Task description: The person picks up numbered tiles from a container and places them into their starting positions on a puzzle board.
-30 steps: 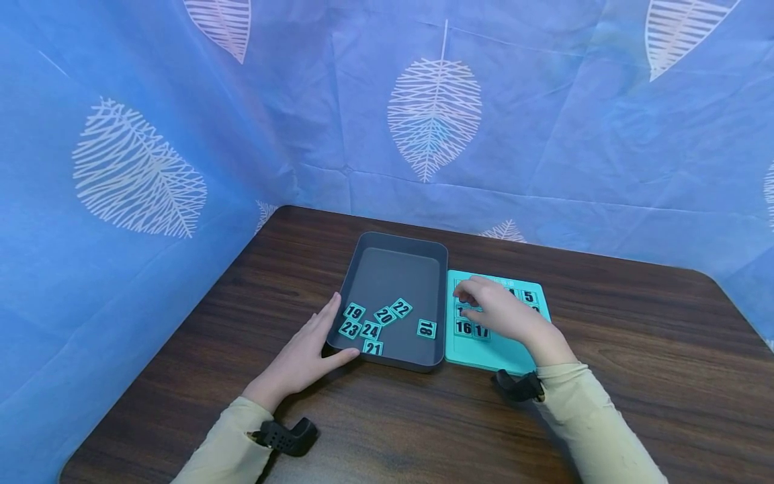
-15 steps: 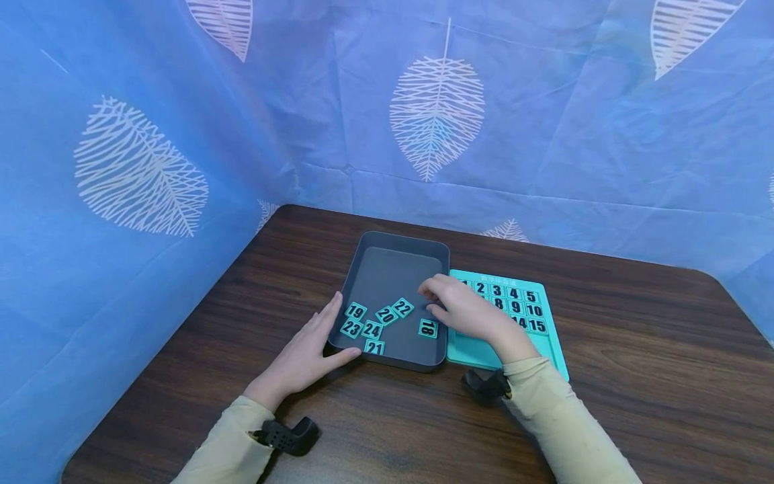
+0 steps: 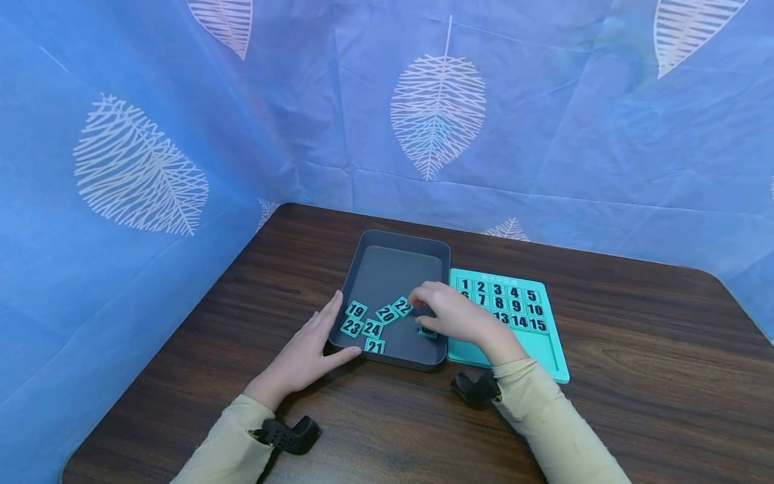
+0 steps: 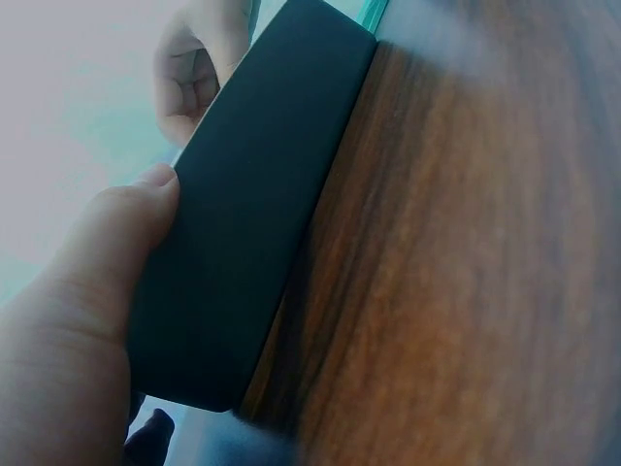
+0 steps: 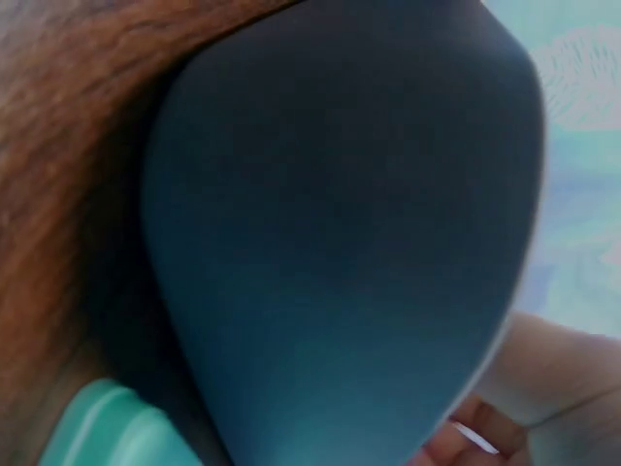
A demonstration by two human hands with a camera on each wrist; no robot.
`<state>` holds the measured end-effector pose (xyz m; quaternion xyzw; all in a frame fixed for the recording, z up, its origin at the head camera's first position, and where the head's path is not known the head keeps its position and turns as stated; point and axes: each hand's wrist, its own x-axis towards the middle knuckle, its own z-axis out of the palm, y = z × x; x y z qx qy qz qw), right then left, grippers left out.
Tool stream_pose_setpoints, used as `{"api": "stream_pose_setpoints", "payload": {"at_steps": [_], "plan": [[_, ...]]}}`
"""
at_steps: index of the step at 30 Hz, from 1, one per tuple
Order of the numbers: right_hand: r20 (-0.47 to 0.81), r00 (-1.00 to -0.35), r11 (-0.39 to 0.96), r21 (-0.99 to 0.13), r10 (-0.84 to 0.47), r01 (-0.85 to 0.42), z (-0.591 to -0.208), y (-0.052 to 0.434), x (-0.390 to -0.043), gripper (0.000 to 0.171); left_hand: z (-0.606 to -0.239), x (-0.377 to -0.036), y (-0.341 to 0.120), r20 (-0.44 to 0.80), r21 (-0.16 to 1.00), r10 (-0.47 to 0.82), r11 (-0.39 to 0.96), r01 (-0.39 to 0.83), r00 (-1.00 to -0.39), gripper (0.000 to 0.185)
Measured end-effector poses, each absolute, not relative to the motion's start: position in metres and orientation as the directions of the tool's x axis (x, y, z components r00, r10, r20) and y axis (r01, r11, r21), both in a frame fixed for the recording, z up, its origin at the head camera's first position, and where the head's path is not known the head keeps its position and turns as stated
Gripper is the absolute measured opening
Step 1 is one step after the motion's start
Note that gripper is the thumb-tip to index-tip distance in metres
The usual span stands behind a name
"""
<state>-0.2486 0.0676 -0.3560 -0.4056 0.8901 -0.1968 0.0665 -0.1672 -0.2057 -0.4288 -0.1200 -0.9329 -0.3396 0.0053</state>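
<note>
A dark grey tray [image 3: 399, 269] lies on the table with several loose number tiles, among them the 22 tile [image 3: 402, 307] and the 21 tile [image 3: 375, 347]. My left hand [image 3: 299, 363] rests against the tray's near left corner, fingers straight along the side. In the left wrist view, its thumb touches the upper edge of the tray wall [image 4: 243, 214]. Over the tray's right part is my right hand [image 3: 453, 314], fingers loosely bent, thumb above the partly hidden 18 tile [image 3: 427, 333]. No tile shows between its fingers.
Against the tray's right side lies a turquoise number board [image 3: 541, 353]. Tiles fill its upper rows; the right forearm covers part of it. The wooden table [image 3: 635, 336] backs onto a blue leaf-patterned curtain [image 3: 544, 134].
My right hand has moved left from the board to above the tray, near the 18 tile, now partly covering it. The left hand has stayed at the tray's corner.
</note>
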Motion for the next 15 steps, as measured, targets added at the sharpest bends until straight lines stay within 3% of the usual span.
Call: {"api": "stream_pose_setpoints", "payload": {"at_steps": [8, 15], "plan": [[-0.032, -0.702, 0.681, -0.279, -0.711, -0.677, -0.3567, 0.0701, -0.2478, 0.033, -0.4262, -0.1664, -0.2057, 0.081, 0.634, 0.223, 0.741, 0.223, -0.971, 0.098], [-0.089, -0.709, 0.702, -0.271, -0.699, -0.658, -0.3604, 0.0704, -0.2485, 0.032, -0.4261, -0.1663, -0.2051, 0.084, 0.634, 0.226, 0.739, 0.227, -0.971, 0.097]]}}
